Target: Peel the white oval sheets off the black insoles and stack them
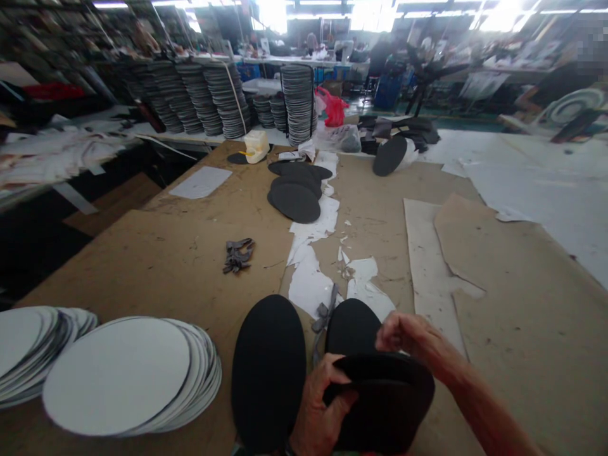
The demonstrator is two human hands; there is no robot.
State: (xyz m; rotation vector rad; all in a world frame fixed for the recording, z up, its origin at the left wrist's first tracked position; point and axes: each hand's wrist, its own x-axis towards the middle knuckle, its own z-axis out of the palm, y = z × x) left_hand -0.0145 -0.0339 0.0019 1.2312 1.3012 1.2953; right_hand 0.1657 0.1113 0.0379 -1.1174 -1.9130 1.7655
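My left hand (323,402) grips a black oval panel (380,411), thumb on its near face and fingers over the top edge. The panel is tilted up and looks folded or doubled, with a gap along its top. Just above its right end, the fingers of my right hand (403,335) are curled closed; what they pinch, if anything, is hidden. A flat black oval (270,373) lies beside my left hand. Another black oval (354,326) lies behind the held panel, partly covered. A grey fabric strip (323,316) rests between these two ovals.
White-faced ovals (118,373) are piled at the left, beside a second pile (21,342). Farther back lie grey ovals (297,196), fabric scraps (238,254) and a plastic jug (256,147). Torn white paper (308,278) runs down the brown tabletop (190,253). Tall stacks (298,104) stand behind.
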